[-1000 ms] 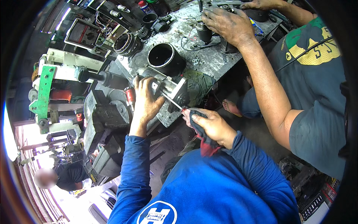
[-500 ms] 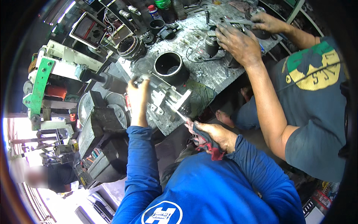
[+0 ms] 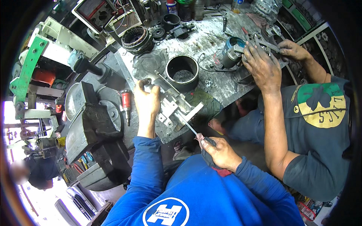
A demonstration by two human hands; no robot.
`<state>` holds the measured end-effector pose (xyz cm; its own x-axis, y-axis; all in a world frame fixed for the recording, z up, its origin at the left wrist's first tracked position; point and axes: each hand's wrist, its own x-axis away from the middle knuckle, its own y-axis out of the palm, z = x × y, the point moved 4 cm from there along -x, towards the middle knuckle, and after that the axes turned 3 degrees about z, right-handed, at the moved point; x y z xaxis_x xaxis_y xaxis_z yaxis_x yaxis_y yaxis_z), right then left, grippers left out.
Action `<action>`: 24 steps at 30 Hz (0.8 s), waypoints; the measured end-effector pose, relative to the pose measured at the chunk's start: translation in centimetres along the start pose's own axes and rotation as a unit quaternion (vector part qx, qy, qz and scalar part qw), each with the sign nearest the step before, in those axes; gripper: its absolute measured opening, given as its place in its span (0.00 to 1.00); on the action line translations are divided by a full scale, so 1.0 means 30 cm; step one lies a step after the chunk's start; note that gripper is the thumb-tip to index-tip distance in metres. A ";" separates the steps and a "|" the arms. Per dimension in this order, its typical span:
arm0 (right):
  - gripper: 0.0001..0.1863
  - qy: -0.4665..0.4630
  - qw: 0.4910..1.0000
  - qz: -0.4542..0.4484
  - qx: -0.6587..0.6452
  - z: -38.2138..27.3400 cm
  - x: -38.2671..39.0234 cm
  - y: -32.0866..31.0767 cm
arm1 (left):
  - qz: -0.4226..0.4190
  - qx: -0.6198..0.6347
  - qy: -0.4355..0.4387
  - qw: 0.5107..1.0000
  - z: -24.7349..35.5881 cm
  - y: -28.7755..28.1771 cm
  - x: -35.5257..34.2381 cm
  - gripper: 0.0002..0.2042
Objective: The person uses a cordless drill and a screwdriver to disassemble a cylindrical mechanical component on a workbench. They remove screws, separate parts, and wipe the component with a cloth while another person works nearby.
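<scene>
My left hand (image 3: 147,100) is curled around the far end of a grey metal machine part (image 3: 169,109). That part has a rounded body and a pale flanged bracket, and it lies tilted at the bench's near edge. In my right hand (image 3: 223,153) is a thin metal rod (image 3: 187,124) with a dark and red rag (image 3: 209,148) wrapped around its near end. The rod's far tip reaches into the bracket, where it is hidden. Fingers and cloth cover whatever handle it has. A black open cylinder (image 3: 182,71) stands just beyond the part.
Left of my left hand are a red-bodied tool (image 3: 126,103) and a large dark vise (image 3: 88,120). A wound ring (image 3: 136,38) sits on the far bench (image 3: 211,34). At right, a co-worker's hands (image 3: 264,69) work with a flat metal tool over a small motor (image 3: 230,56).
My view has shifted. More of the rod shows in front of my right hand, and less of the rag hangs out. The red-bodied tool has come fully into sight beside my left hand.
</scene>
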<state>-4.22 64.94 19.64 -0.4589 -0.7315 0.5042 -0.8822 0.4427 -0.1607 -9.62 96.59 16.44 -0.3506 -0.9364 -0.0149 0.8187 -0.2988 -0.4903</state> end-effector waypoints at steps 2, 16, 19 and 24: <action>0.18 0.048 0.990 -0.007 -0.134 0.000 0.002 0.010 | -0.004 0.007 0.000 1.000 -0.001 0.000 0.004 0.22; 0.22 -0.047 0.985 0.108 0.123 -0.029 -0.005 -0.008 | 0.060 -0.029 0.060 0.996 0.040 0.005 0.015 0.22; 0.22 -0.020 0.931 0.180 0.316 -0.063 0.023 -0.036 | 0.048 -0.022 0.035 0.998 0.060 0.027 0.030 0.22; 0.22 -0.080 0.925 0.206 0.310 -0.112 0.055 -0.082 | 0.028 -0.108 0.022 0.994 0.103 0.068 0.022 0.25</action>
<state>-2.45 64.38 23.71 -0.7359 -0.6558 0.1684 -0.4972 0.3546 -0.7919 -6.78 94.80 18.14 -0.3309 -0.9400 -0.0825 0.7224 -0.1961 -0.6630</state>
